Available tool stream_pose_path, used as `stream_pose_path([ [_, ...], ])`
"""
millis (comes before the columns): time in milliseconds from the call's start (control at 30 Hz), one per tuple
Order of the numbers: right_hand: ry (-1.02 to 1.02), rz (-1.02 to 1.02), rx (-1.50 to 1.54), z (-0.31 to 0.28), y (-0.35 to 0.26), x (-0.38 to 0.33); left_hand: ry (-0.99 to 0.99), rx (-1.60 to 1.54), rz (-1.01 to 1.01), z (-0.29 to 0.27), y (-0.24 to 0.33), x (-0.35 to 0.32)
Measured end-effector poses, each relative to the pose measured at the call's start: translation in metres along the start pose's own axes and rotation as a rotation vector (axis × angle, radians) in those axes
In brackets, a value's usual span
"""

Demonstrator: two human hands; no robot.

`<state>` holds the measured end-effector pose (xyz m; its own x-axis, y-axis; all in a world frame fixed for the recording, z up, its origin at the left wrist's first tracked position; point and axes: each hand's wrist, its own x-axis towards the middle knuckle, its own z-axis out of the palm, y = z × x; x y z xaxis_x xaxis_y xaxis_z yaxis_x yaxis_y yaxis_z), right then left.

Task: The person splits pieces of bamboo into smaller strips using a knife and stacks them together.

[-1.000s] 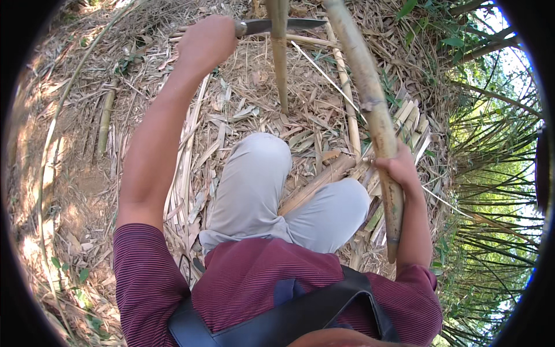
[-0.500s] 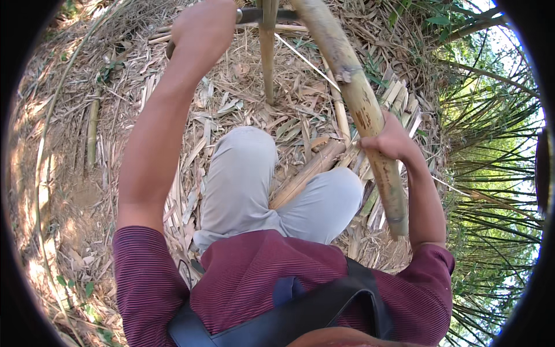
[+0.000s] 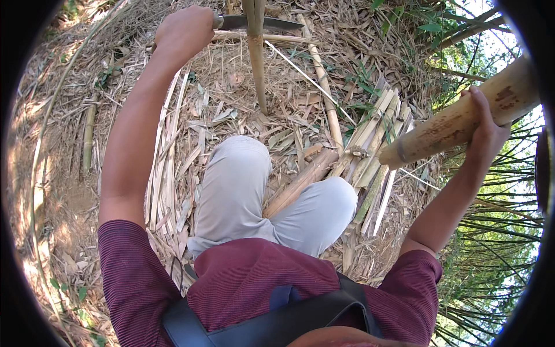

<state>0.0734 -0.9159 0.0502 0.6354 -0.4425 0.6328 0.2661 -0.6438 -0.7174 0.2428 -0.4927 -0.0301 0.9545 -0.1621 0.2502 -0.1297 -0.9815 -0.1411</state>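
Observation:
At the upper left my left hand is closed round the handle of a long knife, its dark blade pointing right. A thin upright bamboo pole crosses in front of the blade. Whether the two touch, I cannot tell. Over on the right, my right hand grips a thick, brown-spotted bamboo pole from beneath. That pole slants up to the right, its far part cut off by the picture's edge. Its near end hangs above a pile of split bamboo strips.
Between my bent knees lies a brown wood piece. More pale strips lie left of my legs, and a slender stick lies ahead. Dry leaves cover the ground. Green bamboo growth stands at the right.
My right hand has swung the thick bamboo pole outward to the right, away from the upright pole. My left hand and the knife have shifted slightly left and down in view.

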Motion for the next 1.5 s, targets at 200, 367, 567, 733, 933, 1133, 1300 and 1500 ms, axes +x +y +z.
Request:
stream_pose_path([
  [200,-1.063,0.27,-0.338,0.12,0.052,-0.102,-0.137,0.054,0.028,-0.007,0.01,0.0],
  [367,-0.994,0.143,-0.513,0.112,0.043,-0.014,-0.056,0.028,-0.047,0.007,-0.053,0.012],
  [567,-0.78,-0.017,-0.571,0.088,0.035,-0.004,-0.146,-0.005,-0.091,0.01,-0.043,0.036],
  [733,-0.747,0.178,-0.648,0.07,0.087,-0.067,-0.203,0.141,-0.005,0.024,-0.077,0.042],
  [933,-0.766,0.589,-0.708,0.011,0.16,-0.168,-0.107,0.278,0.001,0.034,-0.08,0.023],
  [1133,-0.639,0.878,-0.804,-0.041,0.22,-0.339,-0.145,0.18,-0.099,0.014,-0.057,-0.013],
  [1300,-0.473,0.87,-0.727,-0.043,0.214,-0.462,-0.375,-0.287,0.158,-0.011,-0.075,-0.018],
  [1500,-0.767,1.155,-0.903,-0.024,0.212,-0.453,-0.36,-0.378,0.22,-0.027,-0.049,-0.024],
])
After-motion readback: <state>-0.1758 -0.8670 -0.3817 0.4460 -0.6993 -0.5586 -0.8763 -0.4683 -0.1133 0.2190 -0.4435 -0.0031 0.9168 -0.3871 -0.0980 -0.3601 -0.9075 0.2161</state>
